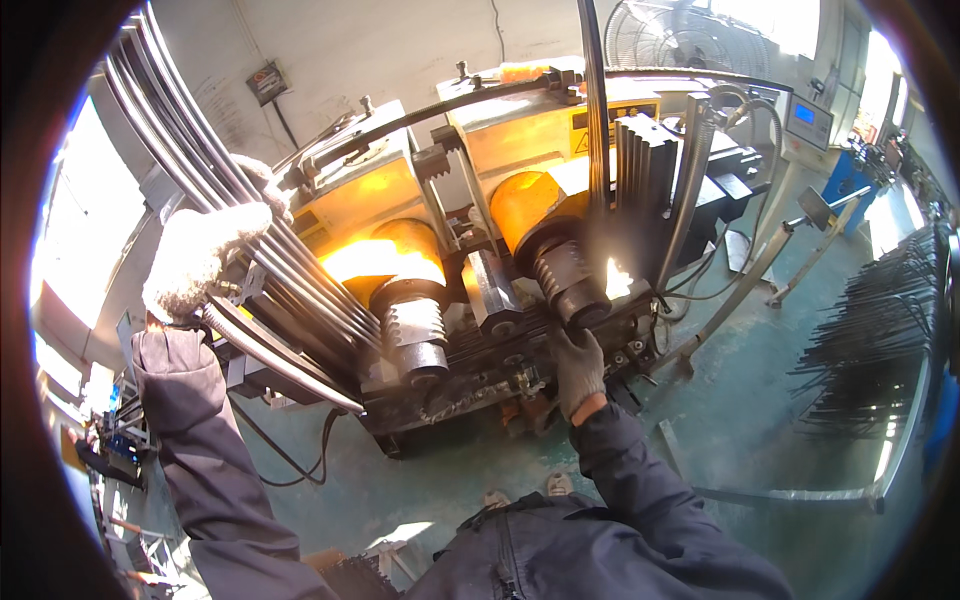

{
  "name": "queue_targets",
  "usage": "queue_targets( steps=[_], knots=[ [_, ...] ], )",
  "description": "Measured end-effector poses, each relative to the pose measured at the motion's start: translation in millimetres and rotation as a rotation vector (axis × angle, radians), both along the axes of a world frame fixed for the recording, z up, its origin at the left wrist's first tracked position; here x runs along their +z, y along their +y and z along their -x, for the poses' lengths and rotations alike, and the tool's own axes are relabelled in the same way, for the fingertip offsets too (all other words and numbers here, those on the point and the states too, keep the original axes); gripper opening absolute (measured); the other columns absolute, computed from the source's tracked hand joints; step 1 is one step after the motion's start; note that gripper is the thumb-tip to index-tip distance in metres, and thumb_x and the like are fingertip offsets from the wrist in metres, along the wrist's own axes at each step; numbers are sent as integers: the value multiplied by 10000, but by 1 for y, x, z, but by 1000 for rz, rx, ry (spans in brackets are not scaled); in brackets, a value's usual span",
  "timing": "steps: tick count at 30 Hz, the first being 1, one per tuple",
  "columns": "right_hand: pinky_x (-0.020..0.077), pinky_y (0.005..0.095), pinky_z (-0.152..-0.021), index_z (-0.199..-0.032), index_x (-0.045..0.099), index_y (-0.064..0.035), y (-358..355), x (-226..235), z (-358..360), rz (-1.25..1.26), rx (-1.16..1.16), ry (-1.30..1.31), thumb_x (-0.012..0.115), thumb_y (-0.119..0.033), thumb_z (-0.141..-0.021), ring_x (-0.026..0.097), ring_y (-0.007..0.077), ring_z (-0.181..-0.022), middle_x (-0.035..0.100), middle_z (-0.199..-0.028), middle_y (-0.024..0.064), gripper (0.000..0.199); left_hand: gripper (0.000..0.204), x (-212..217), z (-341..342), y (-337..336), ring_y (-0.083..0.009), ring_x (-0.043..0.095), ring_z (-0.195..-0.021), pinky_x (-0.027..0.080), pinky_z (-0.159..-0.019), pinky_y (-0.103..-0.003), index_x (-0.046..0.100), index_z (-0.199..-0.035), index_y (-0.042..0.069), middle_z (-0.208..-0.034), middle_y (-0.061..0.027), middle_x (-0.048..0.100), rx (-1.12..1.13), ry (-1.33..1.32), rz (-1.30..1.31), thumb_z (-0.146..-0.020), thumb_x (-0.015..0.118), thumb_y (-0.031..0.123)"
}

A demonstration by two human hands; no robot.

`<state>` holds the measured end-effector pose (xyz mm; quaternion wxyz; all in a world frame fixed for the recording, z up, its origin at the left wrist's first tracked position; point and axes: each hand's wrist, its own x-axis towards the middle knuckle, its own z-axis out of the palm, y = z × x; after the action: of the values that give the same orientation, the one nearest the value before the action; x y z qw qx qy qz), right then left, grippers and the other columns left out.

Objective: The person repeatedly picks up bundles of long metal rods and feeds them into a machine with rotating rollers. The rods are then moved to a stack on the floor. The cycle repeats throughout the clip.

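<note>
My left hand (195,262), in a thick white glove, reaches to a bundle of long metal rods (185,120) and its fingers curl over them. The rods slant down to the left toothed roller (414,335) of a yellow machine (385,240). My right hand (578,372), in a grey glove, is at the lower front end of the right toothed roller (572,285). Its fingers are bent, and their tips and anything in them are hidden under the roller. One long dark rod (596,100) stands nearly upright behind that roller. A block (490,290) sits between the rollers.
Dark upright bars (643,165) stand at the machine's right. A control box (808,122) with a blue screen is on a stand behind. Many thin dark rods (870,330) lie heaped in a rack at right. A large fan (680,45) stands at the back; a hose (310,465) hangs at left.
</note>
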<state>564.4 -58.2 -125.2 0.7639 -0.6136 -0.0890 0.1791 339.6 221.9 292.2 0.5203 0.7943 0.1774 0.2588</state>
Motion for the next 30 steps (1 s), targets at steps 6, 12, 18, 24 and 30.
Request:
queue_targets(
  steps=[6,12,18,24,30],
  knots=[
    [597,406,-1004,-1378,741,13,40,-6,-20,23,2,-467,782,-236,-1104,768,239,-1226,803,-1291,93,372,416,6,-1,-25,-166,760,-1014,654,-774,-292,687,-1413,108,-1197,-51,785,220,118,-97,-1006,735,39],
    [604,419,-1066,-1454,724,-40,58,-11,-13,-333,89,121,794,-162,-1060,747,298,-1284,775,-1394,134,419,445,11,-6,-33,-167,758,-1136,655,-939,-321,670,-1488,96,-1269,-80,783,264,166,-33,-1057,718,-7],
    [654,432,-838,-1516,657,-22,69,-24,-18,-455,206,480,752,-184,-1081,819,336,-953,832,-1093,165,474,397,10,-4,-26,-237,785,-1127,684,-985,-379,679,-1397,61,-1206,-123,798,182,87,-48,-1014,740,-26],
    [596,334,-1008,-1375,751,-20,34,-11,2,-705,320,-126,748,-216,-1144,768,161,-1119,808,-1277,95,303,383,4,39,-44,-147,728,-1148,577,-1021,-301,708,-1445,33,-1290,-54,769,168,-11,-444,-1062,715,51],
    [633,388,-969,-1321,716,-12,-136,13,89,-335,42,311,678,-119,-1169,779,213,-1029,800,-1111,102,190,451,-68,150,-110,-302,717,-1331,528,-1226,-445,678,-1484,-78,-1417,-175,747,186,-251,-277,-1085,660,130]
  ],
)
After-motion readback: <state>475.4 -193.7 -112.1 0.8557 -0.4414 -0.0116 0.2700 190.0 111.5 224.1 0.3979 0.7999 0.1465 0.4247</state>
